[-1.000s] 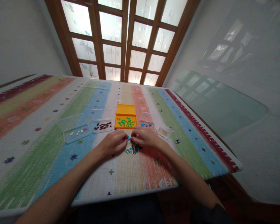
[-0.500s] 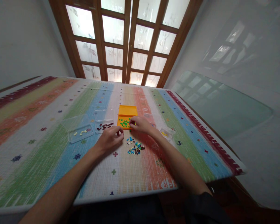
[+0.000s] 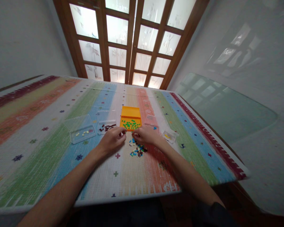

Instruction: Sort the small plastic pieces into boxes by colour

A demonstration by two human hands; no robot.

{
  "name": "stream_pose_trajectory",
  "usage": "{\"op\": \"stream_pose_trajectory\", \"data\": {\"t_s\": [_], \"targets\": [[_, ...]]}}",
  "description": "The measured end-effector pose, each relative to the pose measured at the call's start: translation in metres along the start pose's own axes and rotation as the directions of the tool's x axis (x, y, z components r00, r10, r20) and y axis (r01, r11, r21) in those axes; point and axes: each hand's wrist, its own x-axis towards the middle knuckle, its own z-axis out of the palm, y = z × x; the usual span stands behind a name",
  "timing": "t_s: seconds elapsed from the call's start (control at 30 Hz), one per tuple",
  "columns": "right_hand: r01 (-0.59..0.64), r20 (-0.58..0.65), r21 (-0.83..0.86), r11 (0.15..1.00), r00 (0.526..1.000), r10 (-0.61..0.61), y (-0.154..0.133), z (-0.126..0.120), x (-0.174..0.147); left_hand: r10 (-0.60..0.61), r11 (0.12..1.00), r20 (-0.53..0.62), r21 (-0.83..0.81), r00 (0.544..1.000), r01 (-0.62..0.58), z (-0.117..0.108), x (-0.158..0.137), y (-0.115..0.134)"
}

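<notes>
Small green building bricks (image 3: 127,125) lie scattered in the open orange box (image 3: 130,112). Just below its front left corner is my left hand (image 3: 113,138), thumb and fingertips pinched; anything between them is too small to make out. My right hand (image 3: 145,135) is close by at the front right corner, its fingers also curled into a pinch whose contents I cannot see. Under the right hand sits a loose pile of mixed bricks (image 3: 137,150) in blue, brown, green and white, resting directly on the tablecloth.
Left of the box stand a clear case of brown bricks (image 3: 106,127) and another clear case (image 3: 81,135) with pale yellow bricks. To the right are a clear case (image 3: 151,122) with blue bricks, partly hidden by my hand, and a small case with yellow bricks (image 3: 168,136).
My right hand has moved back from over the orange box toward its front edge, uncovering the green bricks. The left hand has stayed nearly in place. The view has shifted slightly.
</notes>
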Motion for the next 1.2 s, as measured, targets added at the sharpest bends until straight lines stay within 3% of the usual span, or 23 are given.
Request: {"op": "stream_pose_trajectory", "data": {"t_s": [0.27,0.87,1.1,1.2], "targets": [[-0.037,-0.042,0.018,0.999,0.998,0.038,-0.002,0.005,0.000,0.009,1.000,-0.003,0.013,1.000,-0.009,0.001,-0.001,-0.001],[-0.034,0.024,0.048,0.998,0.999,0.033,-0.001,0.003,-0.001,-0.008,1.000,0.000,0.003,1.000,0.008,0.000,-0.002,0.000],[-0.011,0.024,0.113,0.994,1.000,0.009,0.002,0.004,0.001,0.003,0.992,-0.008,0.128,1.000,-0.002,-0.003,0.011,-0.012],[-0.017,0.020,0.144,0.989,1.000,0.014,0.003,0.005,0.000,-0.057,0.976,-0.022,0.211,0.998,0.060,-0.005,0.021,-0.016]]}}
